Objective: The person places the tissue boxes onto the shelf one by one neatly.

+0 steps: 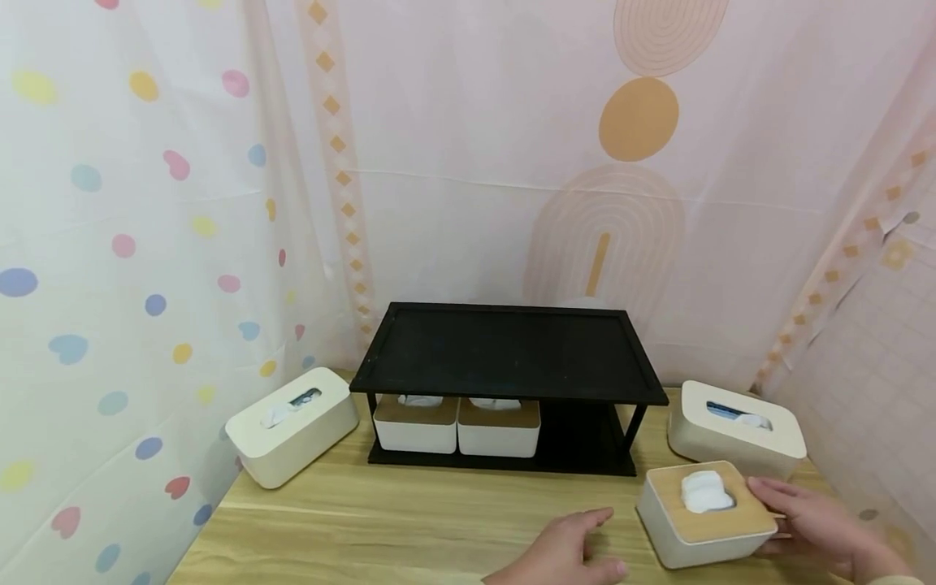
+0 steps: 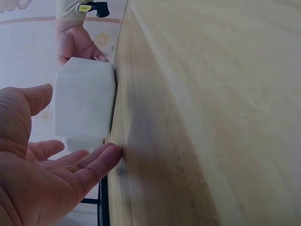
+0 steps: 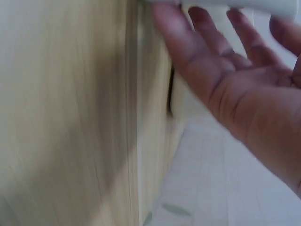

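Note:
A white tissue box with a wood-coloured lid (image 1: 669, 508) sits at an angle near the front right of the table, a white tissue standing out of its slot. My right hand (image 1: 822, 520) touches its right end, thumb at the lid's edge and the other fingers against the side. In the right wrist view those fingers (image 3: 218, 52) reach up to the white box edge, nearly straight. My left hand (image 1: 559, 552) is held to the left of the box, apart from it, thumb and fingers spread. The left wrist view shows the left palm (image 2: 42, 183) holding nothing, with the box (image 2: 84, 99) beyond.
A black two-level rack (image 1: 504, 349) stands at the back. Two similar wood-lidded tissue boxes (image 1: 417, 435) sit side by side on its lower level, towards the left. All-white tissue boxes flank the rack, one left (image 1: 300, 431), one right (image 1: 731, 439). Patterned curtains (image 1: 453, 236) surround the wooden table (image 1: 409, 520).

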{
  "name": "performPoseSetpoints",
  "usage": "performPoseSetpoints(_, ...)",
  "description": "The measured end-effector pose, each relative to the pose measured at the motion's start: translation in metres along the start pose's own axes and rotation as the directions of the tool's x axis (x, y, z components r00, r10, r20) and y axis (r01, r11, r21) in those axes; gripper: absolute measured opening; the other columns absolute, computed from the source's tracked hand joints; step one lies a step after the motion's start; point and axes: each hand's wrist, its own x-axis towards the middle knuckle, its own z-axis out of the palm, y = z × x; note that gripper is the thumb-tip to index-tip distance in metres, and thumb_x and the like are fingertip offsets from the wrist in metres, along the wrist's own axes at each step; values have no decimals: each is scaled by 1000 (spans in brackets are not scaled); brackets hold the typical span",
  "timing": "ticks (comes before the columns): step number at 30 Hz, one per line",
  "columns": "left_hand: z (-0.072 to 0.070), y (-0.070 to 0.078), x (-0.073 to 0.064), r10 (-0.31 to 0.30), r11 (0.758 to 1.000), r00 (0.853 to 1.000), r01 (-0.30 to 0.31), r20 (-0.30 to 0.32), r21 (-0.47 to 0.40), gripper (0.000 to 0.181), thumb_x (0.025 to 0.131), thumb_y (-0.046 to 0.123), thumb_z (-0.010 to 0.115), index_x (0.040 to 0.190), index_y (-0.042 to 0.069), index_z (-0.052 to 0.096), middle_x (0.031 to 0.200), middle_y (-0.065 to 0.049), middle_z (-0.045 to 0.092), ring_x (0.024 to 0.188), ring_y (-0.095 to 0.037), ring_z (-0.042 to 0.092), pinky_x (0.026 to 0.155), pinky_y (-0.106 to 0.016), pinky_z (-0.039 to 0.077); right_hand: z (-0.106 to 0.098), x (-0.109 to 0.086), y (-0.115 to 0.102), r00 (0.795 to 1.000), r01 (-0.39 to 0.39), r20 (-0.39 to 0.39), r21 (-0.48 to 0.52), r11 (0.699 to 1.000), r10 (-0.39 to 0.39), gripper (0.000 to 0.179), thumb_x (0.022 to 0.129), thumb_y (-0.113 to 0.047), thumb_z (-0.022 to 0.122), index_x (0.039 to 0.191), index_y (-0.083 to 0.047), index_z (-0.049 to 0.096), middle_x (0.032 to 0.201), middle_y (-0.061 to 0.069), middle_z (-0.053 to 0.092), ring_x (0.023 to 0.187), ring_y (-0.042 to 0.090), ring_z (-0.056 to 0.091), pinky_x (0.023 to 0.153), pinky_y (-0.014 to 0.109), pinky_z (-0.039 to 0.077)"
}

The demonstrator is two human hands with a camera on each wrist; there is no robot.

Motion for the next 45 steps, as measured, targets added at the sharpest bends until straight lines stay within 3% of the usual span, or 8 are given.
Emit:
performPoseSetpoints(4, -2, -3, -7, -80, 990, 996, 75, -38, -119, 66, 97, 30, 81, 157, 20, 55, 146, 1, 66, 85, -3, 61, 77, -25, 55, 18, 12, 2, 963, 44, 254, 185, 982, -91, 45, 120, -27, 28, 151, -4, 51, 131, -4, 73, 120, 19, 72, 100, 46, 61)
performPoseSetpoints(8, -6, -5, -14, -122, 974, 990, 106, -73, -199, 68, 97, 30, 82, 158, 19, 53, 148, -4, 64, 91, -8, 67, 80, -30, 60, 38, 25, 2, 899, 58, 402, 288, 956, -176, 43, 119, -15, 27, 153, -21, 53, 145, -5, 65, 132, 25, 67, 110, 48, 56)
performPoseSetpoints(13, -8, -8, -21, -177, 936, 974, 122, -142, -330, 70, 97, 32, 82, 157, 12, 53, 149, -13, 62, 103, -19, 71, 91, -42, 63, 58, 35, 3, 898, 66, 412, 219, 973, -154, 50, 118, -14, 32, 165, 1, 28, 147, -5, 62, 132, 27, 66, 109, 49, 57)
performPoseSetpoints(21, -5, -12, -28, -223, 873, 954, 104, -201, -476, 69, 96, 31, 82, 155, 9, 55, 141, -17, 67, 106, -24, 71, 79, -44, 65, 68, 41, 6, 878, 80, 445, 225, 971, -175, 46, 117, -12, 38, 163, -16, 37, 147, 1, 61, 132, 27, 65, 109, 49, 56)
performPoseSetpoints(29, -13, -13, -27, -158, 881, 961, 32, -228, -473, 67, 100, 23, 77, 161, 15, 49, 155, -23, 57, 91, -18, 70, 75, -34, 61, 75, 53, 8, 899, 172, 363, 219, 960, -244, 68, 115, -5, 40, 164, 13, -4, 151, -5, 52, 137, 18, 60, 113, 47, 54)
performPoseSetpoints(35, -28, -21, -21, -66, 906, 956, -62, -285, -420, 63, 105, 18, 70, 163, 12, 45, 157, -25, 53, 80, -16, 68, 69, -30, 58, 84, 70, 3, 890, 271, 315, 219, 937, -331, 67, 114, -2, 42, 166, 9, 2, 149, -11, 53, 137, 17, 61, 112, 45, 55)
performPoseSetpoints(41, -42, -27, -5, -58, 899, 934, -105, -353, -424, 57, 106, 17, 69, 159, 14, 51, 156, -24, 56, 103, -27, 72, 80, -42, 64, 92, 81, -6, 901, 321, 241, 188, 928, -360, 80, 109, 1, 53, 166, 10, -3, 148, -7, 53, 134, 13, 62, 110, 40, 56)
performPoseSetpoints(45, -46, -25, 3, -92, 901, 900, -106, -425, -420, 48, 106, 19, 69, 152, 10, 59, 142, -17, 66, 82, -16, 68, 72, -37, 62, 103, 84, -12, 931, 345, 109, 47, 938, -348, 89, 106, -1, 62, 162, 17, -5, 152, 11, 53, 126, 7, 66, 104, 34, 59)
